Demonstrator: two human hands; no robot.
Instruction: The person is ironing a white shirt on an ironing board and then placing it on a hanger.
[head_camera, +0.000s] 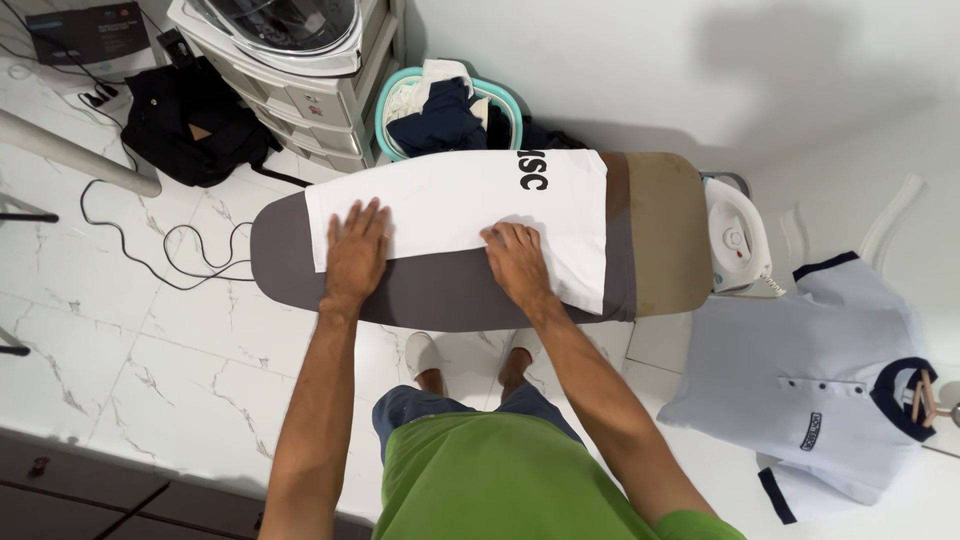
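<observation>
In the head view, a folded white garment (460, 205) is seen spread flat along a grey ironing board (430, 290), its near edge running across the middle of the board. The left hand (355, 250) is laid palm down on the left end of the garment, with fingers (365, 215) stretched out and slightly spread; the cloth lies directly under them and nothing is gripped. The right hand (515, 262) is pressed flat at the garment's near edge, its fingers extended onto the cloth while the heel of the hand rests on the bare board cover.

A white iron (738, 240) is stood at the board's right end. A laundry basket (445, 110) of clothes is placed beyond the board, and a pale blue polo shirt (810, 385) is hung at the right.
</observation>
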